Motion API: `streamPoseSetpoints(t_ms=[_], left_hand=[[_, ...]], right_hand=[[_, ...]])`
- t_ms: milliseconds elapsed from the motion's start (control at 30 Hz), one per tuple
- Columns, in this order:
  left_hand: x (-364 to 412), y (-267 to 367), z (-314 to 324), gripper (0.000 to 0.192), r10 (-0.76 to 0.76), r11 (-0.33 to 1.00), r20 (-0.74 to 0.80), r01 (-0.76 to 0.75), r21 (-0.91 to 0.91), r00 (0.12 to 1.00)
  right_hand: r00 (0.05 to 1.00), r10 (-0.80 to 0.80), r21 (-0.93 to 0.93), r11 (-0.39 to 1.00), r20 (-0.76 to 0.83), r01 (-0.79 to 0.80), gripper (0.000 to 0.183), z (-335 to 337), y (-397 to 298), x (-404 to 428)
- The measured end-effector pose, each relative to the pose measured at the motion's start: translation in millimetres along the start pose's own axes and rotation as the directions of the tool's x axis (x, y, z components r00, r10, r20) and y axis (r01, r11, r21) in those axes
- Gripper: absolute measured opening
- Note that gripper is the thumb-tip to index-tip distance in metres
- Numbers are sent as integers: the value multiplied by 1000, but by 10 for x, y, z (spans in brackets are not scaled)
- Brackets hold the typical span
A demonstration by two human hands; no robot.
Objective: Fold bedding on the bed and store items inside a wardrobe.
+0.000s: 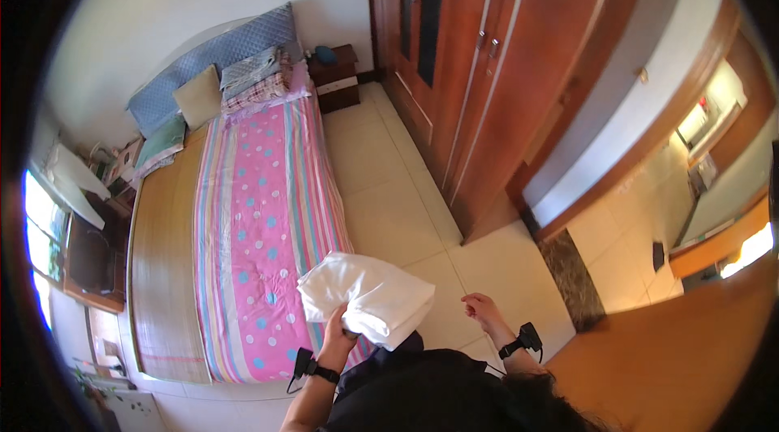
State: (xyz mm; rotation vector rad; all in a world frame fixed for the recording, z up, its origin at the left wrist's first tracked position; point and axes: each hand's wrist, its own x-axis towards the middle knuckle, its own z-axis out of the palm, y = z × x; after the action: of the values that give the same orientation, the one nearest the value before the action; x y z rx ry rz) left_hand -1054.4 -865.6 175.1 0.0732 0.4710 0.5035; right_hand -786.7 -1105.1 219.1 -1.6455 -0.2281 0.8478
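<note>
My left hand (338,334) grips a folded white cloth (377,295) by its near edge, fingers partly hidden in the folds. The cloth hangs in front of my body, over the near right corner of the bed. To the right of it, my right hand (482,309) is raised above the tiled floor, with its fingers curled and nothing visible in them. A pink quilt with dots and stripes (258,237) lies on the bed, beside a tan woven mat (161,249). At the far end are a beige pillow (199,96), a green pillow (161,143) and folded bedding (252,76).
A tall reddish-brown wooden wardrobe (453,67) stands along the right, beyond a strip of tiled floor (389,188). The nightstand (336,82) is beside the headboard (213,61). A doorway with a dark stone threshold (566,277) lies at the right, near an orange-brown wooden surface (663,359).
</note>
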Motion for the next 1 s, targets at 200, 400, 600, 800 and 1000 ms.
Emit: streamPoseSetpoints(t_ms=[200, 400, 600, 800, 1000], left_hand=[[306, 255, 208, 28, 189, 968, -37, -193, -162, 981], [714, 852, 690, 33, 222, 951, -17, -220, -216, 975], [1743, 1829, 1580, 38, 288, 943, 116, -261, -205, 950], [2624, 2497, 2418, 37, 442, 883, 124, -406, -234, 889], [3415, 2927, 2870, 40, 374, 906, 172, -319, -280, 911]], right_hand=[[975, 28, -107, 994, 219, -5, 14, 488, -720, 889], [927, 105, -118, 991, 360, -66, 16, 1005, -1016, 1533], [938, 28, -211, 976, 345, 48, 14, 1595, -1817, 2409], [904, 7, -85, 996, 427, 32, 16, 1945, -2651, 3461], [810, 66, 278, 920, 583, -275, 45, 2635, -3706, 4356]])
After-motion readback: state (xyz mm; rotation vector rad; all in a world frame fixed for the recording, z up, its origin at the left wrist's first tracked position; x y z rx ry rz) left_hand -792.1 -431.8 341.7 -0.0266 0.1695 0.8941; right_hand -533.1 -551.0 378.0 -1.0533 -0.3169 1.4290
